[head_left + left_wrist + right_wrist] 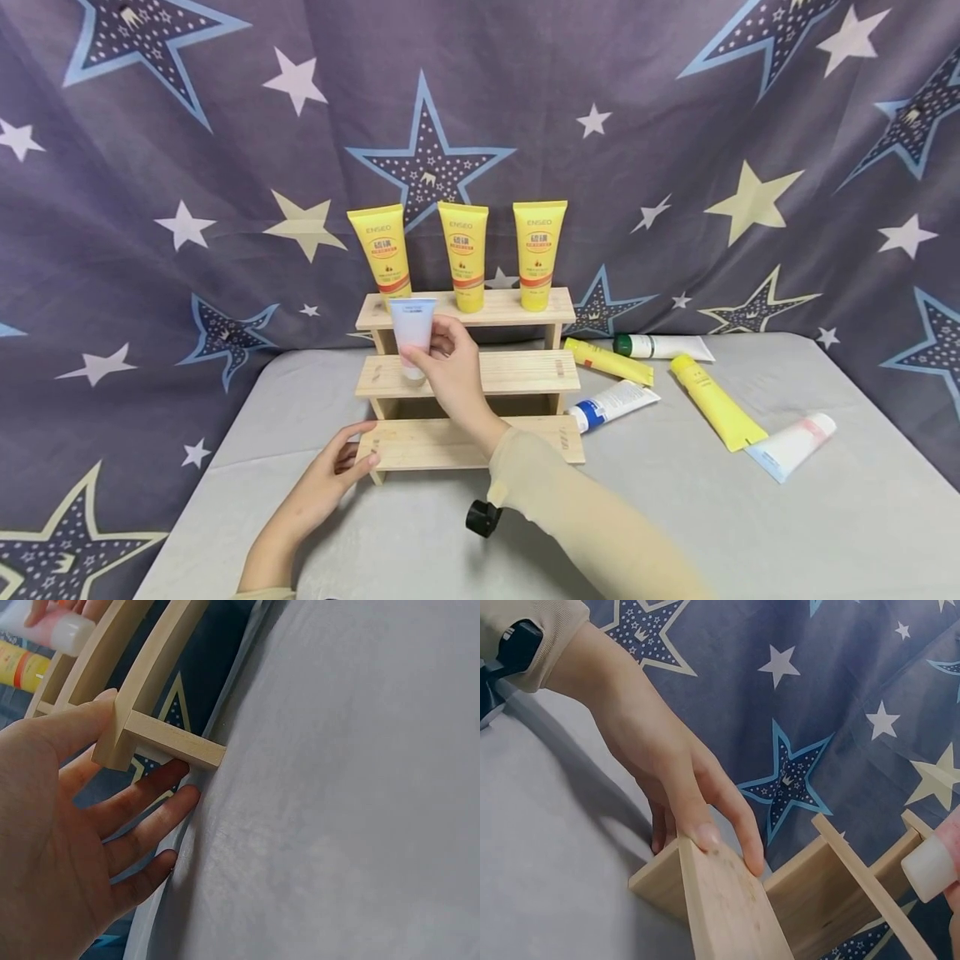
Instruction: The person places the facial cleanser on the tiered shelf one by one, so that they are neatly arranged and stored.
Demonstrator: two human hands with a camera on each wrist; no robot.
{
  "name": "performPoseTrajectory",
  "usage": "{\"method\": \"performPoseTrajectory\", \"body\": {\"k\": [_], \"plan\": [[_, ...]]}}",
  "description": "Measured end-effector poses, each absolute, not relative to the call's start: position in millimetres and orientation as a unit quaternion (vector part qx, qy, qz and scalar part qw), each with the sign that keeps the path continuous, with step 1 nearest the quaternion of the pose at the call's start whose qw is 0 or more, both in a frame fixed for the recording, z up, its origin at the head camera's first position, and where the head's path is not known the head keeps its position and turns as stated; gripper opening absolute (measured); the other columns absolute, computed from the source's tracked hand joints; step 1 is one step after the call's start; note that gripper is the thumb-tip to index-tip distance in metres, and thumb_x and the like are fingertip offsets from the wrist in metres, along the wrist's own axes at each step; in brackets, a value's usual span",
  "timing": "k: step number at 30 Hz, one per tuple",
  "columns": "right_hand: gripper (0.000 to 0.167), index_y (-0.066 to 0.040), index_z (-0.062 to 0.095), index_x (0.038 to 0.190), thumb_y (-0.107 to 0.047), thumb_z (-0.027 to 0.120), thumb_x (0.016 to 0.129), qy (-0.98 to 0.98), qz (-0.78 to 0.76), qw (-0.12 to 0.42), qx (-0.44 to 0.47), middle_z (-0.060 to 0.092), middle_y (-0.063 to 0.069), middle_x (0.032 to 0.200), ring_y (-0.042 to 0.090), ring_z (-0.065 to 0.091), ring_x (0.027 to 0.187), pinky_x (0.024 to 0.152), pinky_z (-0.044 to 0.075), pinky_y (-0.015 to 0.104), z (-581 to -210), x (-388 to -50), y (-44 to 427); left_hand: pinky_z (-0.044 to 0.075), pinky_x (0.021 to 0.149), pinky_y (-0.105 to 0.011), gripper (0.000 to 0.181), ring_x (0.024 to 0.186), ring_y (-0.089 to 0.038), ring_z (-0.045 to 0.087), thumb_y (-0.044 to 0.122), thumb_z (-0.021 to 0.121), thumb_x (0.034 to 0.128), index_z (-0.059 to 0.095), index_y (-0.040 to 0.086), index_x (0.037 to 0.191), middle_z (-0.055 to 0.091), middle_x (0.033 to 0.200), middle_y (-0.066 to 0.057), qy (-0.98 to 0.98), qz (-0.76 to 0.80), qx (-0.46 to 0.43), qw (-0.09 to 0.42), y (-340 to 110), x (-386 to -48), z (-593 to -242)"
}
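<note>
In the head view, my right hand [457, 375] pinches a pale pink-and-blue tube [412, 327], cap down, at the left of the middle board of a three-step wooden shelf [517, 371]. Whether its cap touches the board, I cannot tell. My left hand [311, 492] holds the left end of the lowest board between thumb and forefinger; in the left wrist view this hand [82, 802] has its other fingers spread beside the shelf leg [176, 739]. The right wrist view shows the left hand [656, 742] on the board end [731, 900] and the tube's white cap [928, 868] at the right edge.
Three yellow tubes [384, 250] [467, 254] [538, 254] stand along the top board. Several tubes lie right of the shelf, including a yellow one [716, 402], a blue-and-white one [615, 404] and a pink-and-white one [795, 442]. A star-patterned curtain [577, 50] hangs behind the grey table [675, 533].
</note>
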State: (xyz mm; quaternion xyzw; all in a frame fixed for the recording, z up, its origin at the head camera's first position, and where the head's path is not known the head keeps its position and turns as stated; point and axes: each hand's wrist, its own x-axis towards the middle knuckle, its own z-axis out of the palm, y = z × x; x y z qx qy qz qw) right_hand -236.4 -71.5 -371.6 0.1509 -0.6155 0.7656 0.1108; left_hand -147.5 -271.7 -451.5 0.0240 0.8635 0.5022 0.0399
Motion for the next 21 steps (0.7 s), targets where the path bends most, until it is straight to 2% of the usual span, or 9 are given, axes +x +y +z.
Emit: {"method": "performPoseTrajectory", "body": {"k": [6,14,21], "plan": [[0.043,0.003,0.059,0.120,0.003,0.079,0.081,-0.618,0.764,0.104,0.152,0.063,0.015,0.113,0.016,0.062,0.093,0.085,0.053,0.030,-369,-238,-79,0.042,0.100,-0.053,0.052,0.119,-0.032,0.057,0.034,0.063,0.0981,0.044,0.023,0.146,0.061,0.129,-0.018,0.863,0.503,0.018,0.043,-271,-149,-453],[0.042,0.004,0.059,0.118,0.006,0.078,0.080,-0.621,0.765,0.095,0.143,0.064,0.016,0.113,0.020,0.062,0.095,0.086,0.053,0.033,-371,-237,-87,0.041,0.100,-0.052,0.053,0.119,-0.032,0.057,0.033,0.063,0.0984,0.044,0.019,0.146,0.061,0.129,-0.019,0.863,0.504,0.027,0.038,-272,-148,-452],[0.041,0.003,0.061,0.117,0.006,0.079,0.080,-0.636,0.754,0.094,0.133,0.064,0.012,0.112,0.017,0.063,0.095,0.084,0.053,0.028,-372,-237,-89,0.041,0.100,-0.052,0.054,0.119,-0.032,0.057,0.035,0.062,0.0982,0.042,0.022,0.147,0.060,0.129,-0.018,0.860,0.508,0.018,0.051,-272,-150,-453]]}}
